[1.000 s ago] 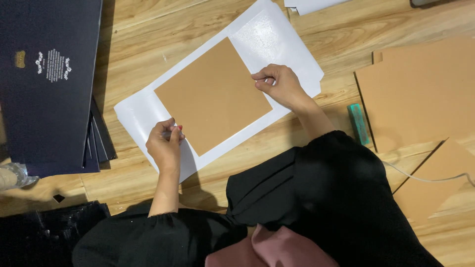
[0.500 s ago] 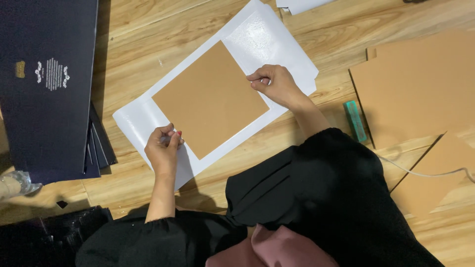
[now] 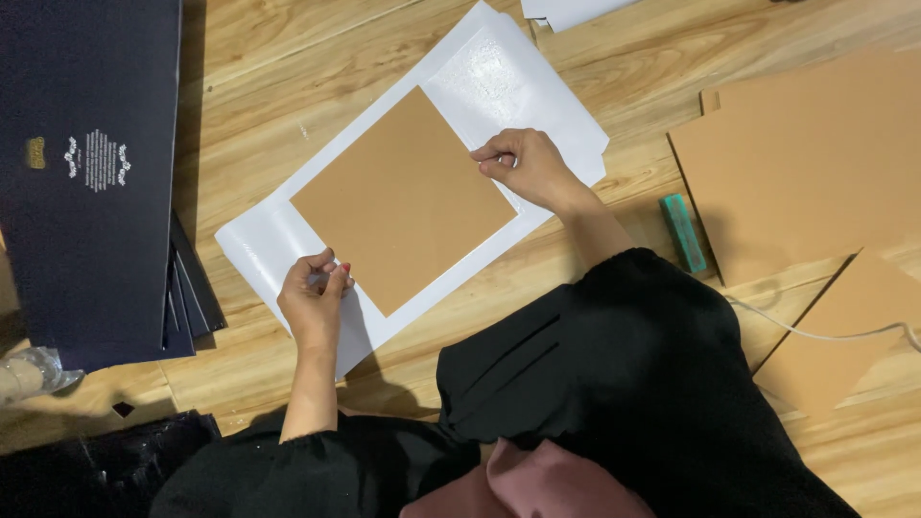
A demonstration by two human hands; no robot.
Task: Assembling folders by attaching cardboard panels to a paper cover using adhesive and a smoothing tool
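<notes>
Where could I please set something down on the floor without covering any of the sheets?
Bare wood floor lies between the dark boards and the white sheet, and again between that sheet and the brown boards, past the green block. It is crowded on the brown card, where the left hand and right hand pinch.

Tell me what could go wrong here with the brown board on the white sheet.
The brown board is held only at two corners, by the left hand and right hand, so it may slip askew on the glossy white sheet. The sheet looks wrinkled near its far end, so creases could stay under the board.
</notes>
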